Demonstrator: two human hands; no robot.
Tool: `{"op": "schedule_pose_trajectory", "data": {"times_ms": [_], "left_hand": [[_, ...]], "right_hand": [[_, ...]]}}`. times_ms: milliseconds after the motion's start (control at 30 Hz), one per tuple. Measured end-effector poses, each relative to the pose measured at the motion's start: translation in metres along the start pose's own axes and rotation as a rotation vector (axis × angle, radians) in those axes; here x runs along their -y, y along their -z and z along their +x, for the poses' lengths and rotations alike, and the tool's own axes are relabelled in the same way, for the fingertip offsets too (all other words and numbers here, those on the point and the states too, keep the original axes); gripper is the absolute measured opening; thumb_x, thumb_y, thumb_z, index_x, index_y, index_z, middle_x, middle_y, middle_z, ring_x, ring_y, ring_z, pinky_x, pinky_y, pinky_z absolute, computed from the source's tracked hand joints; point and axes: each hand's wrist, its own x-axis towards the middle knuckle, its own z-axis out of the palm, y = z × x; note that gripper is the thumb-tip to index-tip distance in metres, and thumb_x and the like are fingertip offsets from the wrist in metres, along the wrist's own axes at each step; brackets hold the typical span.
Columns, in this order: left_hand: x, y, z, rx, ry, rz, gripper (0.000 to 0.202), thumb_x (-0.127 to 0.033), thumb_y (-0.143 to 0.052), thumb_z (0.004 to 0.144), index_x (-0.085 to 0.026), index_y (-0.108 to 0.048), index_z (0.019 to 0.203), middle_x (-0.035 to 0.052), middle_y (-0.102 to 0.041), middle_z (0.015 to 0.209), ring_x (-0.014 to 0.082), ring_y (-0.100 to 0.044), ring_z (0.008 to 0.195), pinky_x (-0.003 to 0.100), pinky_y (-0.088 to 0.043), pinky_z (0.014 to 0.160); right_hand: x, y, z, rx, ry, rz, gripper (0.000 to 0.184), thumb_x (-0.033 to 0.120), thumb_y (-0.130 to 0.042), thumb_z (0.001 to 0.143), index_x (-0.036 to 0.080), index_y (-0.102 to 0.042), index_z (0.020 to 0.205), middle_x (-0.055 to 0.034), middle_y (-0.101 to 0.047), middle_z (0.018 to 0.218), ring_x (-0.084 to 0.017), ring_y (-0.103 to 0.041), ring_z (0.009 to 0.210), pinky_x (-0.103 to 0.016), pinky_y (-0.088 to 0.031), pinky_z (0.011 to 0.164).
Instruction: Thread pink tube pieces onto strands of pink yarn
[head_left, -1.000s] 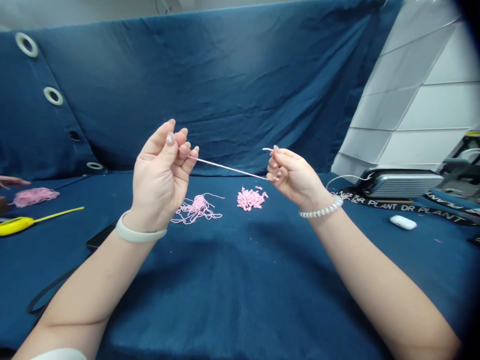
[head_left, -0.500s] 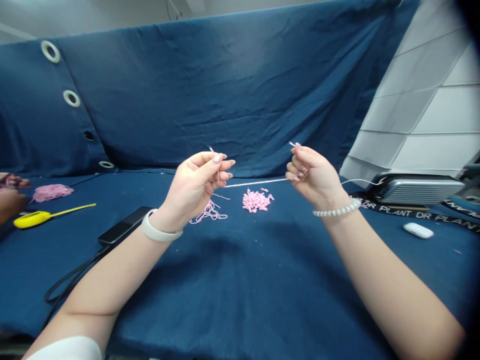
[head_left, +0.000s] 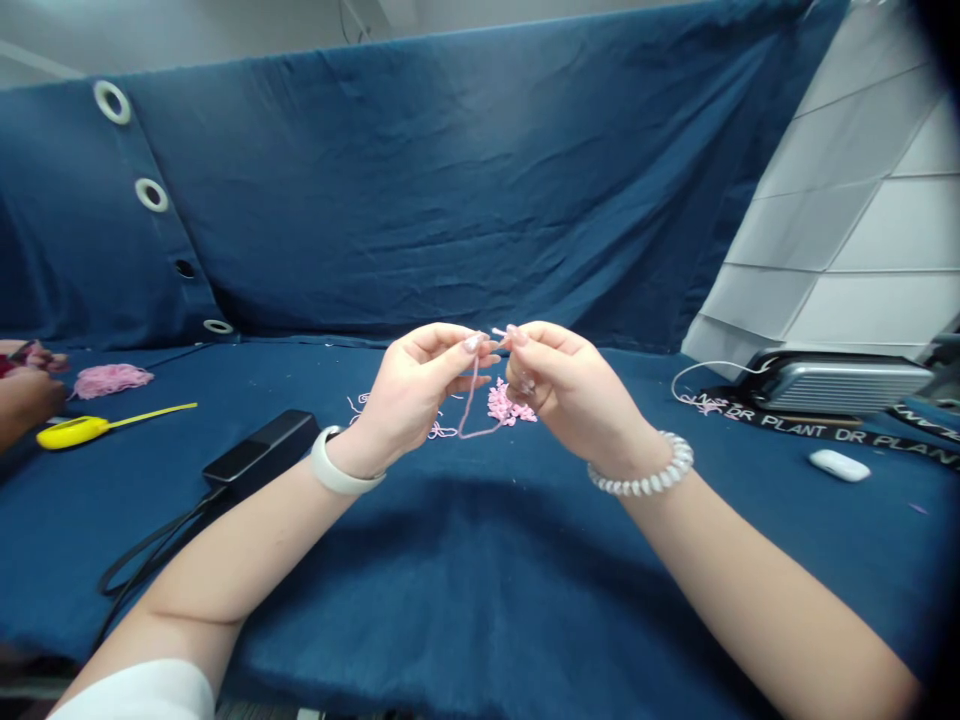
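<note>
Item: my left hand (head_left: pixel 420 395) and my right hand (head_left: pixel 566 385), held together above the worktop (head_left: pixel 480 590), fingertips just beside each other, both closed in a pinch on one pink yarn strand (head_left: pixel 471 400). Its tip pokes up between them, and a slack loop hangs below, in front of a heap of short pink yarn pieces (head_left: pixel 510 403). A loose pink yarn tangle (head_left: pixel 442 432) lies mostly hidden behind my left hand.

Done so far, as things lie: many short pieces gathered in the heap. Left over: the tangle and a pink yarn hank (head_left: pixel 111 380) farther left — near a co-worker's hand (head_left: pixel 26 395).

Also present: a yellow-handled tool (head_left: pixel 71 433), a black rectangular device (head_left: pixel 261 455), a white earbud case (head_left: pixel 838 465), a ribbed silver case (head_left: pixel 844 385).
</note>
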Motion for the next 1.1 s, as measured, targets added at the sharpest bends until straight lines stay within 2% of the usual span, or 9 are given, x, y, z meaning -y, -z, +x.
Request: {"op": "schedule_pose_trajectory", "data": {"times_ms": [167,300,400,533,633,800,900,1100], "left_hand": [[0.004,-0.003,-0.002,0.015,-0.014,0.016,0.015,-0.029,-0.072,0.071,-0.019,-0.073,0.083,0.0058,-0.071,0.094,0.0184,-0.066,0.086,0.028,-0.054,0.071],[0.007,-0.003,-0.002,0.017,-0.013,0.022,0.016,-0.027,-0.072,0.072,-0.02,-0.074,0.086,0.0071,-0.068,0.108,0.0187,-0.065,0.09,0.026,-0.053,0.072],[0.009,-0.003,-0.002,-0.007,-0.077,0.048,0.013,-0.025,-0.072,0.071,-0.021,-0.075,0.083,0.0068,-0.066,0.113,0.0198,-0.064,0.096,0.024,-0.052,0.071],[0.011,-0.004,-0.001,-0.031,-0.219,0.066,0.007,-0.019,-0.073,0.07,-0.022,-0.075,0.077,0.0057,-0.069,0.106,0.0215,-0.058,0.11,0.029,-0.049,0.087],[0.011,-0.006,-0.002,-0.046,-0.28,0.075,0.006,-0.019,-0.073,0.069,-0.023,-0.075,0.073,0.0054,-0.07,0.104,0.0225,-0.056,0.113,0.033,-0.045,0.095],[0.011,-0.004,-0.003,-0.012,-0.18,0.063,0.006,-0.023,-0.073,0.071,-0.025,-0.075,0.076,0.0055,-0.069,0.108,0.023,-0.06,0.108,0.035,-0.046,0.095],[0.011,-0.002,-0.005,0.038,-0.135,0.056,0.008,-0.024,-0.072,0.072,-0.026,-0.075,0.079,0.0041,-0.067,0.113,0.0228,-0.061,0.104,0.035,-0.048,0.092],[0.007,-0.001,-0.01,0.078,-0.1,0.094,0.012,-0.021,-0.071,0.073,-0.028,-0.075,0.082,0.0019,-0.067,0.112,0.0218,-0.058,0.11,0.031,-0.048,0.092]], "right_hand": [[-0.01,-0.004,0.0,-0.03,-0.047,0.033,0.014,0.031,-0.068,0.074,0.017,-0.064,0.071,0.0039,-0.048,0.057,-0.007,-0.042,0.053,-0.022,-0.035,0.05],[-0.015,-0.007,-0.001,-0.078,-0.057,0.069,0.017,0.034,-0.071,0.071,0.018,-0.064,0.071,0.0043,-0.046,0.058,-0.007,-0.041,0.054,-0.022,-0.036,0.051],[-0.014,-0.011,-0.003,-0.094,-0.068,0.1,0.02,0.036,-0.071,0.072,0.018,-0.063,0.069,0.0045,-0.042,0.058,-0.007,-0.038,0.054,-0.021,-0.035,0.051],[-0.011,-0.016,-0.005,-0.1,-0.102,0.171,0.022,0.037,-0.069,0.073,0.018,-0.06,0.066,0.0047,-0.039,0.058,-0.007,-0.035,0.053,-0.021,-0.033,0.049],[-0.01,-0.016,-0.006,-0.086,-0.082,0.132,0.022,0.036,-0.07,0.072,0.018,-0.06,0.064,0.0046,-0.04,0.057,-0.007,-0.035,0.053,-0.021,-0.032,0.049],[-0.007,-0.01,-0.005,-0.009,-0.084,0.048,0.021,0.036,-0.07,0.073,0.018,-0.064,0.064,0.0024,-0.047,0.058,-0.009,-0.04,0.056,-0.024,-0.033,0.052],[-0.005,-0.007,-0.004,0.026,-0.13,0.054,0.021,0.034,-0.073,0.07,0.017,-0.063,0.061,0.0018,-0.049,0.058,-0.009,-0.042,0.056,-0.024,-0.034,0.053],[-0.007,-0.006,-0.003,0.036,-0.267,0.102,0.025,0.029,-0.076,0.067,0.014,-0.057,0.057,0.0026,-0.047,0.057,-0.008,-0.043,0.055,-0.022,-0.036,0.053]]}}
